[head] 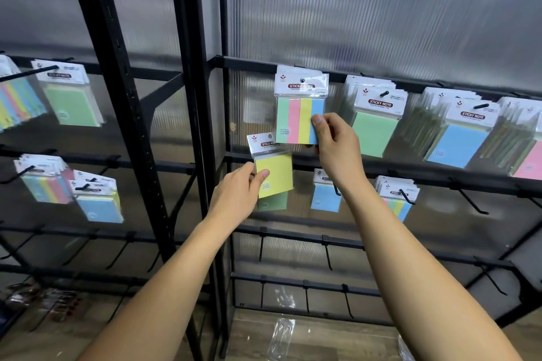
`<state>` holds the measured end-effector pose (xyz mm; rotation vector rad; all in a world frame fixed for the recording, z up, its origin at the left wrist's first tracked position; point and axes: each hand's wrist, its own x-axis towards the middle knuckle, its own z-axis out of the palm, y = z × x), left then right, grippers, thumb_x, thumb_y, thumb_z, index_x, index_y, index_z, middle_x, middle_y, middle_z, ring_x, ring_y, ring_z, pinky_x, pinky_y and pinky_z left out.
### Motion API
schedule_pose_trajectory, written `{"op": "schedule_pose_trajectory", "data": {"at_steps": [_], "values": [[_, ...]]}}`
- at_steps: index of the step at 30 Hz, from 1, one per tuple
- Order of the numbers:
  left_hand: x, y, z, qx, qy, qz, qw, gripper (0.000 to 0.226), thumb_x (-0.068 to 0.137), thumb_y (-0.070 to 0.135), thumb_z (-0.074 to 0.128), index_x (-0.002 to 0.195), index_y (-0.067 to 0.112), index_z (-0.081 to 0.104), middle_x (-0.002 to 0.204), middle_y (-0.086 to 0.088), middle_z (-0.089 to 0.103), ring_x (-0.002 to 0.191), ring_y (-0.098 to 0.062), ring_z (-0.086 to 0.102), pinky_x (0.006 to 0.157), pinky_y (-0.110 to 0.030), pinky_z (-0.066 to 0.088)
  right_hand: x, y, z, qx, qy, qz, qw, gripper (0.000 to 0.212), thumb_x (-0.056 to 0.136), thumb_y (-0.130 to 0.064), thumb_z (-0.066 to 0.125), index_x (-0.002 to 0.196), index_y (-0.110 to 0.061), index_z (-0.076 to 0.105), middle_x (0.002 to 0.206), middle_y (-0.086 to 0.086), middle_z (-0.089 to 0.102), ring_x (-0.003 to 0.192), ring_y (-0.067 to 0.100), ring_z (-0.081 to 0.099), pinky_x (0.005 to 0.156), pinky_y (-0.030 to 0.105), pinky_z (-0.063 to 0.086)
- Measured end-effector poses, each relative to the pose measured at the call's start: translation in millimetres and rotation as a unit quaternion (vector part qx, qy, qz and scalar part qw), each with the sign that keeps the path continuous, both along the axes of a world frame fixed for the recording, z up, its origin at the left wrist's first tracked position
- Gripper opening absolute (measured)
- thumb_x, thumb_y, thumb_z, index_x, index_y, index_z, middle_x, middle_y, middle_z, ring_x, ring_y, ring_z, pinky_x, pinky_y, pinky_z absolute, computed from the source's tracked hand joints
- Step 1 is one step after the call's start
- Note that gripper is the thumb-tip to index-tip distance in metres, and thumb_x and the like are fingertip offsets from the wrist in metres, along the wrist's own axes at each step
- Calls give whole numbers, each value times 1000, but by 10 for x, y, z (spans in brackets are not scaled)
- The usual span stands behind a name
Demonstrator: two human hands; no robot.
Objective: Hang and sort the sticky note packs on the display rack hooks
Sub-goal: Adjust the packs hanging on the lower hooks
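Backdrop: black display rack [187, 126], ribbed translucent panels.
Right hand [334, 141]: pinches four-colour strip pack [299, 114], on hook.
Left hand [237, 196]: grips yellow pack [272, 173], unhung.
Next: release, find yellow's hook.

Single view only, head-worn wide-angle camera; no second view, so no shared coverage. Faces forward, roughly level, straight at display rack [187, 73] with ribbed translucent backing. Positioned at arm's reach: both forearms enter from bottom edge, left hand [234, 196] and right hand [337, 143] near frame centre. Rack uprights bow and lean toward edges, lens distortion evident. Coverage: rack bay at left, second bay at right, several hook rows top to bottom. Strip of wooden floor [322, 340] visible at bottom.
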<state>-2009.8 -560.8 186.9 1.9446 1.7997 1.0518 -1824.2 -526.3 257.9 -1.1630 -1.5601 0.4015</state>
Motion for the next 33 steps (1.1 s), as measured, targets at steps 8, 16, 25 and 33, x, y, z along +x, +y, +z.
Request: {"op": "schedule_pose_trajectory", "data": {"at_steps": [8, 16, 25, 33], "values": [[-3, 23, -6, -7, 0, -1, 1000, 34, 102, 45, 41, 73, 30, 37, 64, 14, 45, 60, -6, 45, 57, -32, 33, 5, 80, -56, -16, 8, 0, 1000, 33, 104, -33, 48, 75, -18, 50, 64, -8, 44, 56, 4, 36, 53, 17, 32], [5, 36, 14, -7, 12, 6, 1000, 36, 103, 44, 42, 70, 31, 33, 64, 16, 42, 58, -4, 43, 53, -28, 31, -33, 293, -91, -53, 20, -2, 998, 42, 104, -41, 44, 93, -3, 59, 81, 18, 60, 66, 17, 48, 60, 32, 39], [3, -23, -91, -16, 1, 2, 1000, 33, 102, 44, 43, 73, 31, 37, 65, 15, 45, 61, -6, 46, 54, -29, 31, -25, 410, -198, -120, 14, -41, 992, 43, 102, -45, 45, 79, -12, 59, 76, 6, 70, 66, 22, 60, 67, 37, 49], [228, -193, -246, -20, 16, -46, 999, 35, 102, 44, 43, 72, 26, 37, 63, 10, 45, 59, -7, 43, 57, -33, 33, 358, -188, -756, -193, -54, -35, 979, 29, 100, -34, 51, 81, -17, 66, 75, -6, 73, 63, 7, 58, 65, 27, 44]]}}
